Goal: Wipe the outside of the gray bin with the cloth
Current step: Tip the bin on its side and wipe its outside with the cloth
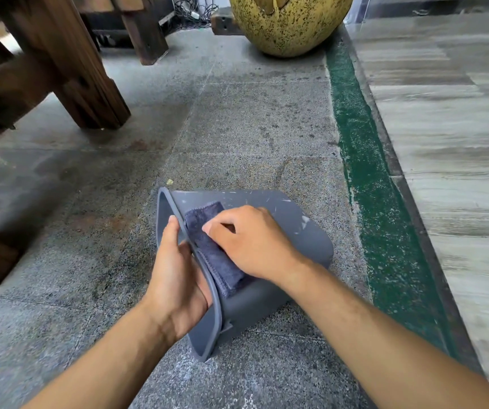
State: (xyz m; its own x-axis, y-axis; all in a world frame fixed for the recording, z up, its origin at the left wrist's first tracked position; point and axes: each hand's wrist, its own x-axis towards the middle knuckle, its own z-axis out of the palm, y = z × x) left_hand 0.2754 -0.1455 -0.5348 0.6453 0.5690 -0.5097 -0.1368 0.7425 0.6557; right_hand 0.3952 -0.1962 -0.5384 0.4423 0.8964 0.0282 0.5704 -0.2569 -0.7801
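The gray plastic bin (302,228) lay on its side on the speckled stone floor (237,128), its open mouth toward the left hand (175,278). That hand gripped the rim, thumb along the edge and fingers curled inside. Just right of it, the right hand (252,240) pressed a folded dark blue-gray terry cloth (211,249) against the bin's upturned outer wall, fingers bent over the cloth.

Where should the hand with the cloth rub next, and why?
Probably slide the right hand and cloth away from the rim, toward the pale smudges on the gray bin wall. The bin lies on its side, the left hand grips its rim, and those marks look unwiped.
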